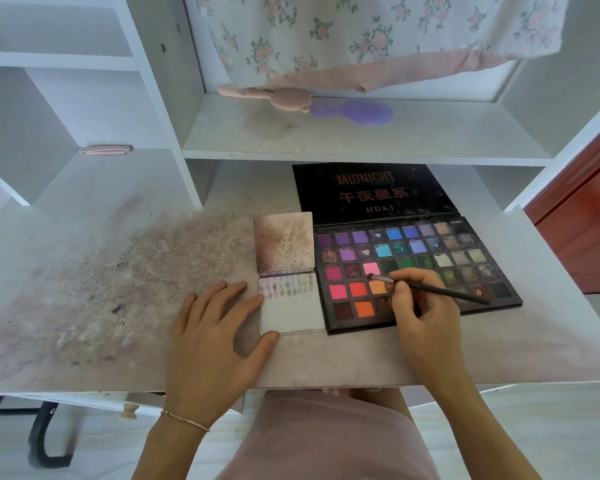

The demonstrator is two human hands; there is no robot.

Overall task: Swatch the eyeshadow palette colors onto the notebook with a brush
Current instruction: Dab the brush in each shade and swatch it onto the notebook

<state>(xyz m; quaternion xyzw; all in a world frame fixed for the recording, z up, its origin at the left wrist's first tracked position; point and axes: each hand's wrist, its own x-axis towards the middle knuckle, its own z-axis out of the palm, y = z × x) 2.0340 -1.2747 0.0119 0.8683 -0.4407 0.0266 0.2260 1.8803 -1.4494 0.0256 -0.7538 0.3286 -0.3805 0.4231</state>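
Note:
An open black eyeshadow palette [465, 251] with several coloured pans lies on the white desk, lid folded back. Left of it sits a small open notebook [291, 313]; its lower page carries two rows of faint colour swatches near the top. My right hand [426, 313] is shut on a thin black brush [437, 289], whose bristle tip rests at the light pink pan [371, 269]. My left hand [212, 337] lies flat on the desk, fingers spread, thumb and forefinger touching the notebook's left edge.
The desk [84, 289] left of the notebook is smeared with powder stains. A shelf above holds a pink brush [274, 97] and a purple hairbrush [357, 111]. Floral fabric [361, 36] hangs behind. A red-brown cabinet [582, 220] stands at right.

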